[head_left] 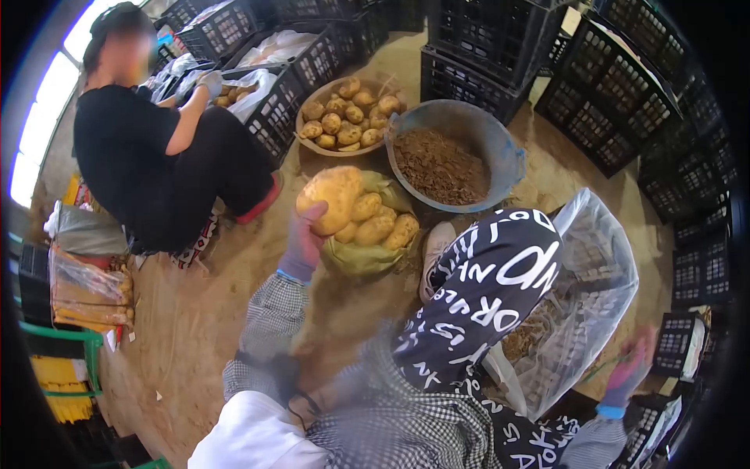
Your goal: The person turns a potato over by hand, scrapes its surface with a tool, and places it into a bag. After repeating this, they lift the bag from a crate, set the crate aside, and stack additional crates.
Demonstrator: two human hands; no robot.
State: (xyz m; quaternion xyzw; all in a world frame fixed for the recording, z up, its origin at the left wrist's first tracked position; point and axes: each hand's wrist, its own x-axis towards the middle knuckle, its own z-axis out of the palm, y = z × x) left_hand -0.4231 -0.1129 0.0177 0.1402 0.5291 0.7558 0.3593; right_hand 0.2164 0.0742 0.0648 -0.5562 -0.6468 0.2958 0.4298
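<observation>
My left hand, in a pink and purple glove, is closed around a large potato. It holds the potato up over a green sack with several potatoes in it. My right hand, gloved in pink and purple too, is out at the far right beside a crate lined with clear plastic. Motion blurs its fingers, and a thin green strand shows next to them. Brown, root-like scraps lie inside the plastic lining.
Ahead stands a brown basin full of potatoes, with a blue-grey tub of dark soil to its right. Black crates are stacked behind and along the right. A person sits at the left, one gloved hand at a lined crate.
</observation>
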